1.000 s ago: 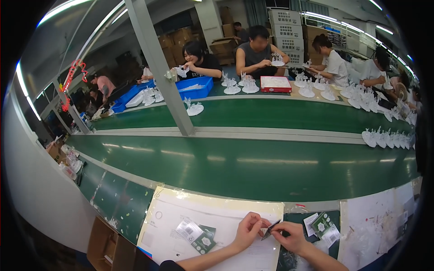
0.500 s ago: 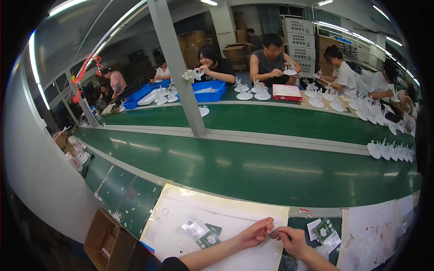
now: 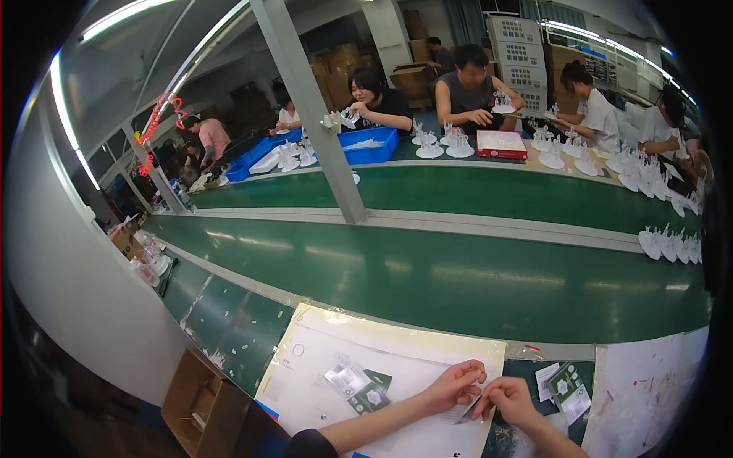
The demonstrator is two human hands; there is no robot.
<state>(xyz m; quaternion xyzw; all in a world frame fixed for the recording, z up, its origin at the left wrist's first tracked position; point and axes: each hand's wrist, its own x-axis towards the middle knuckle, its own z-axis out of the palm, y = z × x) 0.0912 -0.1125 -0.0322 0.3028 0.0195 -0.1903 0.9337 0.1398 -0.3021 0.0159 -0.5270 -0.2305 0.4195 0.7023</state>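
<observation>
My left hand (image 3: 458,383) is raised over the right part of a white paper sheet (image 3: 313,366) covering the bench. Its fingers are pinched together; whatever is in them is too small to make out. Close beside it, my right hand (image 3: 507,400) pinches a thin, greyish flat piece (image 3: 467,412), seen nearly edge-on between the two hands. Left of my hands, a few green-and-white printed packets (image 3: 359,387) lie overlapping on the sheet. More green-and-white packets (image 3: 566,391) rest on the green bench to the right, partly with clear plastic.
A green conveyor belt (image 3: 397,282) runs across beyond the bench. An open cardboard box (image 3: 202,404) stands at lower left. A grey post (image 3: 313,114) rises between the belts. White figures on round bases (image 3: 668,246) stand at far right. Several people work opposite, near a blue bin (image 3: 374,147).
The whole view has shifted, so the scene sits further right in the picture. My hands stay close together at the same spot over the sheet, the thin piece still between them.
</observation>
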